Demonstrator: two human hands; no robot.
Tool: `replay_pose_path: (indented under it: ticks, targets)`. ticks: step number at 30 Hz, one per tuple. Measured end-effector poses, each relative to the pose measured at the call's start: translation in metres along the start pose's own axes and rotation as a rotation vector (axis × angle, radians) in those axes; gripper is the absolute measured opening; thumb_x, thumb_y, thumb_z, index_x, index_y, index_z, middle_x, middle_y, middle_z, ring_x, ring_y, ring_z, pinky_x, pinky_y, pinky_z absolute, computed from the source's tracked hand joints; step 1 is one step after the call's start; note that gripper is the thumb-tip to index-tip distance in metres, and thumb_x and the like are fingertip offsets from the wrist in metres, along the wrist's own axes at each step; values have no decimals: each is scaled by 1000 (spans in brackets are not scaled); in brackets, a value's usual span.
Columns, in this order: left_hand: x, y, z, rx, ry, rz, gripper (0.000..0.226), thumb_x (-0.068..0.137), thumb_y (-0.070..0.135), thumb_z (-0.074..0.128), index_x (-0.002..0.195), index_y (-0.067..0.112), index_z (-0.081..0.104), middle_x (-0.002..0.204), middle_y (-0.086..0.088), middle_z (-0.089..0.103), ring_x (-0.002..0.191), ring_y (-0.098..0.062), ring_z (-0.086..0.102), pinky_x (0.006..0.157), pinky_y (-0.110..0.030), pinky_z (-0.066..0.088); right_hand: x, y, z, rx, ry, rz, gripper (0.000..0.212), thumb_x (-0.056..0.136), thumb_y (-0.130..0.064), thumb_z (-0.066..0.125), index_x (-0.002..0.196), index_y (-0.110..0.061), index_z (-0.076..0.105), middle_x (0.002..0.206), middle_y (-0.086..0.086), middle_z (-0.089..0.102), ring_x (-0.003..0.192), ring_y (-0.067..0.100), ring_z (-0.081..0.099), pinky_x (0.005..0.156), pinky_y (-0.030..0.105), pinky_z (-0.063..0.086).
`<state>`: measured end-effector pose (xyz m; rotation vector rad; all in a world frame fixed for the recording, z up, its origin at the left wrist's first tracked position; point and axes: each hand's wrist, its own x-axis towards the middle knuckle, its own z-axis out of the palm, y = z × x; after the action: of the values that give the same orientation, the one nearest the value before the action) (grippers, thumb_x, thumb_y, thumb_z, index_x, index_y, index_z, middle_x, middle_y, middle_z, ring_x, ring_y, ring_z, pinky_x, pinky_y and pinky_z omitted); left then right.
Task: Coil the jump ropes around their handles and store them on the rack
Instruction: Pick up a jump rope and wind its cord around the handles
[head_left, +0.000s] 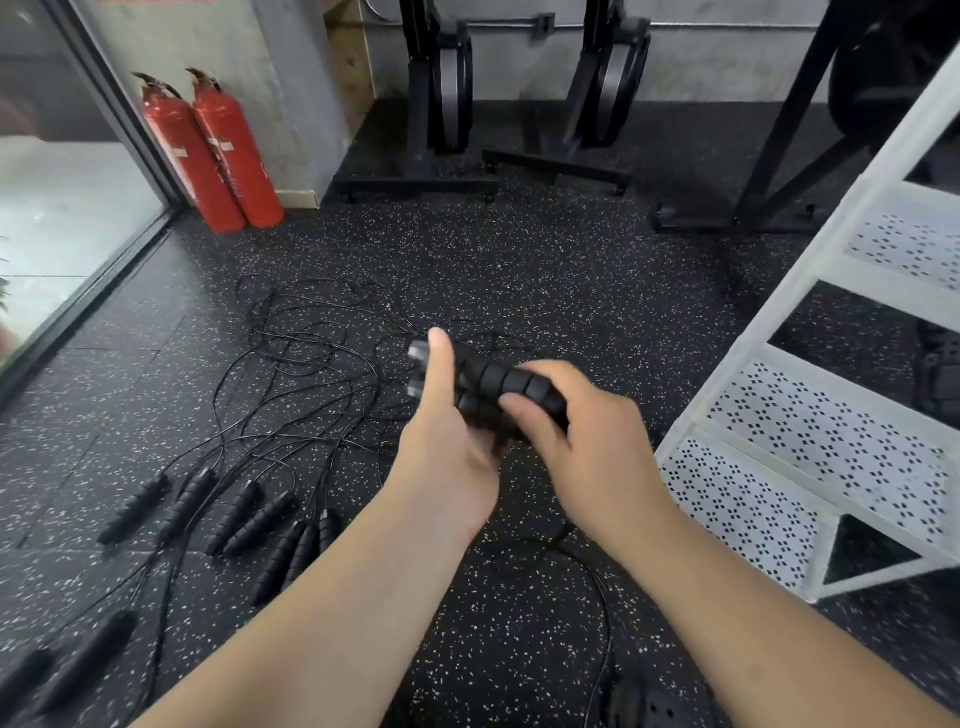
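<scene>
**Two handles in both my hands, just left of the rack**

I hold a pair of handles (493, 382) side by side above the floor, in the middle of the scene. They are black and ribbed, and their metal ends (417, 351) point far and left. My left hand (447, 447) grasps them from below. Its fingers are curled under the pair and mostly hidden, and my thumb (440, 364) lies straight along the far part, its tip just beside the metal ends. My right hand (576, 421) is clenched round the near right end, with the fingers bent over the top. I cannot tell where this pair's cord runs, because my hands cover it.

The white rack (737, 374) stands just to the right of my hands, with perforated shelves. The pair is near it but not touching it.

On the speckled black floor (519, 270), to the left of and beyond my hands, lies a tangle of thin black ropes (306, 358). The other handles (239, 512) lie in a loose row at the near left, with more at the near left edge. Another cord (597, 587) loops on the floor under my right forearm.

At the far left, two red fire extinguishers (213, 150) lean against the wall beside a glass door (67, 218). Black machines (441, 104) stand along the far wall.
</scene>
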<state>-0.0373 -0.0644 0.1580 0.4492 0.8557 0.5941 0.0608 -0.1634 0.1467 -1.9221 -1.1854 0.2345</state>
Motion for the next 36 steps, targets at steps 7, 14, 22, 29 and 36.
replay_pose_path:
  ticks: [7, 14, 22, 29, 36]
  targets:
    - [-5, 10, -15, 575, 89, 180, 83, 92, 73, 63, 156, 26, 35, 140, -5, 67, 126, -19, 65, 115, -43, 45, 25, 36, -32, 101, -14, 195, 23, 101, -55, 62, 112, -37, 73, 86, -15, 72, 81, 10, 71, 81, 48, 62]
    - [-8, 11, -35, 2056, -48, 1125, 117, 77, 79, 71, 166, 19, 24, 170, 2, 28, 163, -23, 13, 133, -49, 14, 23, 24, -45, 65, -367, 55, 13, 103, -45, 65, 113, -38, 71, 79, -6, 73, 60, 10, 65, 61, 34, 54]
    - [5, 9, -42, 2081, 21, 1102, 44, 78, 32, 81, 115, 29, 57, 102, 10, 59, 92, -21, 57, 65, -35, 44, 12, 13, -35, 380, -465, 240, 17, 109, -39, 58, 113, -29, 70, 74, -1, 75, 56, 5, 54, 57, 23, 44]
    - [6, 1, -42, 2123, 12, 1079, 63, 82, 46, 79, 132, 33, 43, 111, 7, 55, 99, -22, 55, 79, -37, 51, 9, 12, -22, 444, -370, 365, 19, 110, -43, 55, 106, -29, 67, 75, -12, 66, 64, 4, 56, 59, 21, 47]
    - [4, 2, -36, 2139, -40, 1011, 42, 85, 55, 67, 112, 29, 48, 102, 10, 62, 94, -21, 61, 78, -36, 46, 10, 16, -28, 409, -449, 318, 20, 110, -39, 55, 105, -24, 66, 65, -8, 61, 57, 10, 48, 58, 31, 40]
